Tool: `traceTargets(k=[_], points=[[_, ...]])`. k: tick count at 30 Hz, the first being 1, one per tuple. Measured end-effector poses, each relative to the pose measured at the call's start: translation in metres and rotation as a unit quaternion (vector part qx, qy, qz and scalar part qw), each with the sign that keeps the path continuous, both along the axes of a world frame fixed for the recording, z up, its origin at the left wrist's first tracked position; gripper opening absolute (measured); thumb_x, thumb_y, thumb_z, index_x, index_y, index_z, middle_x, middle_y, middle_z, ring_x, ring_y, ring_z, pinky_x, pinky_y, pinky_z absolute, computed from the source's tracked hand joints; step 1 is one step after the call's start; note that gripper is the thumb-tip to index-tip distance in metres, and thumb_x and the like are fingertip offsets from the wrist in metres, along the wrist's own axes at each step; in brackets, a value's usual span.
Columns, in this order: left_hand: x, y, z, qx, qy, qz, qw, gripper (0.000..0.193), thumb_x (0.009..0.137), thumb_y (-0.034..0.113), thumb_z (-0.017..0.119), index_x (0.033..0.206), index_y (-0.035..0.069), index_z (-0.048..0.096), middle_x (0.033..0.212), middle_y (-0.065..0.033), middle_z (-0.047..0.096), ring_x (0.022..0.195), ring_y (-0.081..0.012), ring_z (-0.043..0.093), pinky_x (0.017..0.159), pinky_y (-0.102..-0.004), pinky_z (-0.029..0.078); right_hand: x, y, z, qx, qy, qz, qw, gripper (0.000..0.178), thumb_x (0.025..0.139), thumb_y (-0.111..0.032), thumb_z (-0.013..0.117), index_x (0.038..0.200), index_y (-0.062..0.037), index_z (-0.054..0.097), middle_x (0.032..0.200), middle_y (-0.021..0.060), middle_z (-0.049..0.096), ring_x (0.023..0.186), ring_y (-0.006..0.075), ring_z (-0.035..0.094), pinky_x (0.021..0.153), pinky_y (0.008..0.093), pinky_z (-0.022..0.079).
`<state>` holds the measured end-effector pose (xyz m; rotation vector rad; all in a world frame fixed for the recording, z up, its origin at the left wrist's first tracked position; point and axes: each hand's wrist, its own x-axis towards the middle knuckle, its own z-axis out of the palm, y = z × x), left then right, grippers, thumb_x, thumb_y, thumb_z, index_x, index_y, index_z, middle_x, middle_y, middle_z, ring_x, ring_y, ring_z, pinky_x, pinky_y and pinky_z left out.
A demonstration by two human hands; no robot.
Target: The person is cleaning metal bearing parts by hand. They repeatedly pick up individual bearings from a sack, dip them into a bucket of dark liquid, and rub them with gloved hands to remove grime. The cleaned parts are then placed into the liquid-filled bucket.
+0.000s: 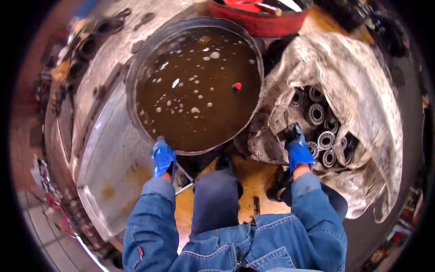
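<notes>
My left hand (163, 157), in a blue glove, is at the near-left rim of a round tub (132, 106) of murky brown liquid; its fingers are blurred and bunched. Bubbles and a small red object (237, 86) float on the liquid. At the left edge of a pale, stained woven sack (362, 72), my right hand (299, 148), also gloved in blue, is closed around something dark that I cannot make out. Through the sack's opening, several metal ring bearings (316, 114) show close to that hand.
To the left of the tub slopes a grey metal sheet (113, 140). Behind the tub stands a red container (267, 25) with things in it. Dark metal parts (84, 52) lie at the far left. Beneath me is a yellowish-brown surface (253, 177), with my legs between tub and sack.
</notes>
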<state>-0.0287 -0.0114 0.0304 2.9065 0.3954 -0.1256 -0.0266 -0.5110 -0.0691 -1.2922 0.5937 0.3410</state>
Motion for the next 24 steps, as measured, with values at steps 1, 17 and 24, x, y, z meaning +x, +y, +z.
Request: traceTargets(k=[1,17,24], points=[[0.006,0.005,-0.010,0.000,-0.001,0.031,1.000,0.025,0.095,0.021,0.056,0.102,-0.002,0.065,0.081,-0.0173,0.067,0.071,-0.0346,0.066,0.062,-0.0423,0.052,-0.003,0.005,0.040,-0.125,-0.058,0.040,0.990,0.040,0.100,-0.010,0.051,0.140,-0.0065,0.050,0.121,0.0067,0.063,0.104,0.0189,0.060,0.096,0.0323,0.046],[0.046,-0.040,-0.016,-0.269,-0.106,0.568,0.771,0.057,0.089,0.038,0.064,0.120,-0.009,0.057,0.117,-0.0292,0.065,0.106,-0.0420,0.065,0.089,-0.0473,0.053,0.240,0.317,0.132,0.316,-0.143,0.138,0.928,0.006,0.098,-0.018,0.057,0.094,-0.0139,0.059,0.080,0.0009,0.059,0.071,0.0150,0.060,0.070,0.0299,0.054],[0.034,-0.053,-0.003,-0.415,-0.208,0.516,0.720,0.049,0.086,0.027,0.070,0.123,-0.004,0.058,0.113,-0.0242,0.068,0.100,-0.0391,0.067,0.087,-0.0447,0.053,0.302,0.402,0.086,0.282,-0.243,0.154,0.915,0.018,0.101,-0.003,0.046,0.109,-0.0065,0.062,0.103,0.0050,0.066,0.096,0.0160,0.062,0.090,0.0298,0.051]])
